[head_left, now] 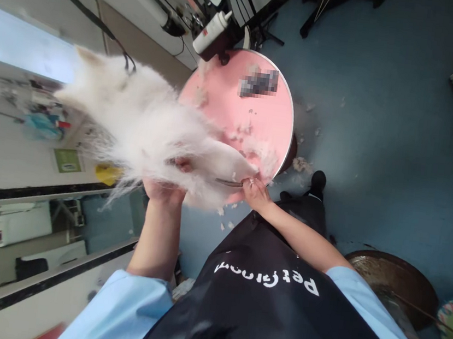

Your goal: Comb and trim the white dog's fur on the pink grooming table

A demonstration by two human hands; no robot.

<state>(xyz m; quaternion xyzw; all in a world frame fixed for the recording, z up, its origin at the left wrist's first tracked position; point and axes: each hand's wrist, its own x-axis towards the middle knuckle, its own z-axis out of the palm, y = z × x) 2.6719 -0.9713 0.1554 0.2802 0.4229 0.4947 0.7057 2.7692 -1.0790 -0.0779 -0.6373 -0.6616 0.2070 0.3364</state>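
Observation:
A fluffy white dog [151,111] stands on a round pink grooming table [229,76], its head toward the left and its rear toward me. My left hand [167,184] is closed around the long-haired tail [131,166] at the dog's rear, with fur covering part of the fingers. In my closed right hand [255,194] is a pair of grooming scissors [228,183]. Their blades point left and lie against the fur of a hind leg [227,164]. Whether the blades are apart is too small to tell.
Cut fur tufts [263,155] lie on the tabletop and floor. Near the table's far edge is a blurred-out dark object [258,83]. A white bottle [211,34] sits in a holder beside the table. A dark loop [129,61] is at the dog's neck. A brown round stool [398,284] stands right.

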